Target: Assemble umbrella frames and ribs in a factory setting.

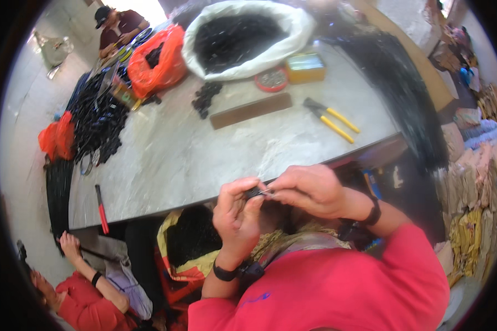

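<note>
We find the black part (252, 193) held up in the air at the near edge of the desk (165, 160), gripped by the left hand (236, 218). Its thumb and index finger pinch the part from opposite sides, the other fingers curled in behind. The right hand (309, 190) meets it from the right, thumb and fingertips pressed together on what we read as a thin, bright sliver (268, 191) at the part's end. Whether the sliver belongs to the part or is separate, we cannot tell.

On handling, we judge the part very light and fairly stiff, probably smooth enough to turn under a loose pinch; its material we cannot confirm. We would hold it by its sides, close to the working end, and leave that end clear. The sliver looks easily bent or dropped, so we recommend a short, gentle grip.

On pose, we note that the left forearm rises steeply towards the desk, palm turned inward. The right forearm slants in from the right, elbow out, with the back of the hand upward. Both wrists carry a dark band.
</note>
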### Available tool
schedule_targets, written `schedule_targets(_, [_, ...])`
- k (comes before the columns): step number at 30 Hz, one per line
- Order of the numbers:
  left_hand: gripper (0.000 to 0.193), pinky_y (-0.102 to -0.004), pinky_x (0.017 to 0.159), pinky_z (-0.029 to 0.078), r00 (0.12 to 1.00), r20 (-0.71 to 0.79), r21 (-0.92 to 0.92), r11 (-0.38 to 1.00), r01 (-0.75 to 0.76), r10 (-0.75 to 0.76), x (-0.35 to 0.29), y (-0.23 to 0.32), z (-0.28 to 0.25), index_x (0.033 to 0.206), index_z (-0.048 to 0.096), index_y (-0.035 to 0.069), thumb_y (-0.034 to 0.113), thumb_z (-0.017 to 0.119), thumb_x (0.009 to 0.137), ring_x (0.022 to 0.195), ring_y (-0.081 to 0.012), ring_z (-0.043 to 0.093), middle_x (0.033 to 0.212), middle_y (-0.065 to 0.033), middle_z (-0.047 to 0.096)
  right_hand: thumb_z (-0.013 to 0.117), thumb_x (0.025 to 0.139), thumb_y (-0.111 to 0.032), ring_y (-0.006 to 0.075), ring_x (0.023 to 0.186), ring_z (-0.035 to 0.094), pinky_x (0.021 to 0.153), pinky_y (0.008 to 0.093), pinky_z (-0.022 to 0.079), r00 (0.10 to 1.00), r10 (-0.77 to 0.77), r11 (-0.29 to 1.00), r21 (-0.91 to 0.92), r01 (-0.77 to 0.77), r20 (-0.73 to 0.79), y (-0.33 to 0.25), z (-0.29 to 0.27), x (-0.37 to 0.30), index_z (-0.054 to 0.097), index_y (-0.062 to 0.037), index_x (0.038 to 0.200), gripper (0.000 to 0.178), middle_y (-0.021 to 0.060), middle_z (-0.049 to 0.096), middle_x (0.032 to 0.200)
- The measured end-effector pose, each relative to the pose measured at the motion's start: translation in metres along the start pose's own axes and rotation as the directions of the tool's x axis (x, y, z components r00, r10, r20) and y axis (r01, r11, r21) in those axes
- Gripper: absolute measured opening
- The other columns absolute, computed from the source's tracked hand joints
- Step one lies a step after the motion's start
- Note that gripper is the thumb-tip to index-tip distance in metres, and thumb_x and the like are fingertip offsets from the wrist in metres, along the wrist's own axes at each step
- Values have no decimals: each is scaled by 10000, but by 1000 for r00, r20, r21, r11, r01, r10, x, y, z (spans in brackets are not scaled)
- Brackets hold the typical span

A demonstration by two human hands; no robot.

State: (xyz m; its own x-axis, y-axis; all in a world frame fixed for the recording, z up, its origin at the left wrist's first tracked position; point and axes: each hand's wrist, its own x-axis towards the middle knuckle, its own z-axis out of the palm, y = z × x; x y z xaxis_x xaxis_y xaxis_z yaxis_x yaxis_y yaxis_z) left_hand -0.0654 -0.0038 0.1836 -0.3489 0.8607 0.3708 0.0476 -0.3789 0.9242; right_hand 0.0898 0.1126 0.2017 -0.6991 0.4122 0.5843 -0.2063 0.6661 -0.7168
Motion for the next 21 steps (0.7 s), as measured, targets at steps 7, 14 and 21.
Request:
schedule_targets(7, [243, -281, 844, 529, 1000, 13, -36, 999, 3, -2, 6, 1, 1, 1172, 524, -28, -40, 606, 944, 895, -165, 631, 1048, -144, 635, 710, 868, -53, 286, 705, 658, 593, 361, 507, 996, -85, 996, -24, 85, -28, 8, 0, 4, 640, -33, 1005, 156, 117, 644, 813])
schedule_targets(14, [256, -298, 875, 526, 993, 44, -221, 968, 120, -113, 8, -4, -9, 1160, 536, -33, -69, 619, 920, 926, -185, 636, 1065, -152, 634, 784, 790, -375, 353, 956, 617, 817, 425, 493, 994, 91, 915, -398, -62, 55, 26, -46, 2, 629, -54, 1039, 435, 149, 631, 1011])
schedule_targets(21, [223, -397, 817, 572, 994, 46, -282, 953, 112, -103, 11, -4, -5, 1105, 561, -30, 8, 661, 909, 897, -244, 646, 1020, -173, 625, 778, 756, -439, 295, 991, 549, 814, 411, 433, 911, 280, 253, -892, -375, -303, 106, -85, -41, 623, -48, 1069, 525, 107, 576, 1028])
